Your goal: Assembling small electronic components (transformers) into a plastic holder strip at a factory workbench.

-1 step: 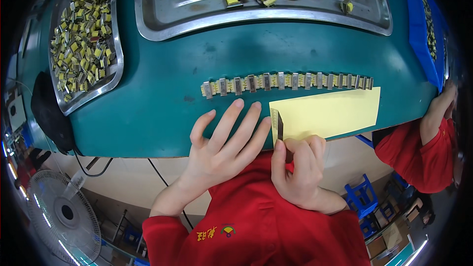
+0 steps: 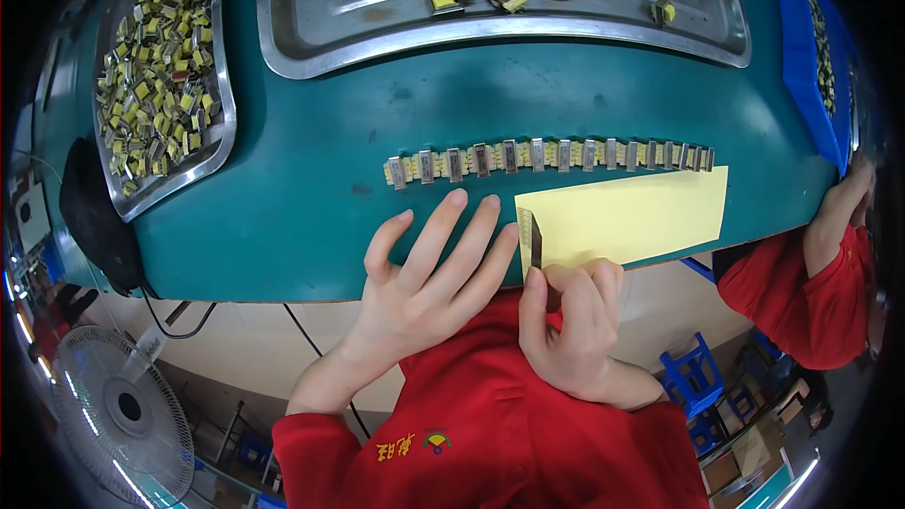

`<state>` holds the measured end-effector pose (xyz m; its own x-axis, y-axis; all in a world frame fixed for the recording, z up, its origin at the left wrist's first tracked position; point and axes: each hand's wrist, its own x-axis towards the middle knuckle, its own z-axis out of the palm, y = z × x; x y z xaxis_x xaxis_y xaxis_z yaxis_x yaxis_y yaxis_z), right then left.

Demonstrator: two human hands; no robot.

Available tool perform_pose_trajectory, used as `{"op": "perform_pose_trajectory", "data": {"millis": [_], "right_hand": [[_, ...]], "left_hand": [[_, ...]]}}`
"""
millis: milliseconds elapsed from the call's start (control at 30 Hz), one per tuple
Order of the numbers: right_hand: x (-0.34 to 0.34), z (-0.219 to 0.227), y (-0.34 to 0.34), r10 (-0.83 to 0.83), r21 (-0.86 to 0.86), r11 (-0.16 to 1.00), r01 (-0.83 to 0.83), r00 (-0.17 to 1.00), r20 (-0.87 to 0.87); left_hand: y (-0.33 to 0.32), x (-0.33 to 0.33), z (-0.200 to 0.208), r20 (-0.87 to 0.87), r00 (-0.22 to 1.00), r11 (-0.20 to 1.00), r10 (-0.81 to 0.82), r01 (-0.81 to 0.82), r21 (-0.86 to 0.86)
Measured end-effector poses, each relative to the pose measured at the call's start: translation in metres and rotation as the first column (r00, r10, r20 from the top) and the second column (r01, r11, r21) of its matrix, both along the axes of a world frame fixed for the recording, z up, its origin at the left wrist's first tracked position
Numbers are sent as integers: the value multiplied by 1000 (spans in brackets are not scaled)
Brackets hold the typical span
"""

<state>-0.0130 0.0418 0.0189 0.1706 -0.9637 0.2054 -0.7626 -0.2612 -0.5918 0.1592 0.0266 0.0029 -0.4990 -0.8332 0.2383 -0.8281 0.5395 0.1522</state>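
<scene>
component row (image 2: 547, 157) behind sheet (image 2: 632, 212), trays (image 2: 311, 33) beyond

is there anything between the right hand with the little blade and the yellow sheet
Nothing visible. The right hand pinches a thin dark blade whose tip already lies at the left edge of the yellow sheet. The left hand rests flat on the table just left of the blade, beside it and not in the path.

The person wore a bright red long-sleeved top, with both sleeves (image 2: 311, 443) pushed back a bit so the wrists showed. There was a small embroidered mark (image 2: 415, 443) on the front, yellow with a touch of green. The left hand (image 2: 424, 283) and right hand (image 2: 570, 325) were bare, no gloves or rings visible.
</scene>
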Motion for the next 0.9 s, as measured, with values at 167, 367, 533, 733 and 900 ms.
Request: {"op": "perform_pose_trajectory", "data": {"millis": [167, 367, 533, 733, 900], "right_hand": [[-1, 1, -1, 3, 7, 1000, -3, 1000, 6], [-1, 1, -1, 1, -2, 1000, -1, 1000, 9], [-1, 1, -1, 1, 2, 1000, -1, 1000, 18], [-2, 0, 1, -6, 4, 1000, 6, 1000, 20], [-2, 0, 0, -11, -2, 1000, 11, 1000, 26]], "left_hand": [[-2, -3, 1, -1, 1000, 1000, 23, -23, 1], [-4, -3, 2, 12, 1000, 1000, 0, 0, -14], [-7, 3, 4, 52, 996, 998, -67, 67, 2], [-10, 5, 7, 103, 986, 991, -132, 132, 4], [-10, 4, 8, 111, 985, 991, -134, 134, 8]]}}
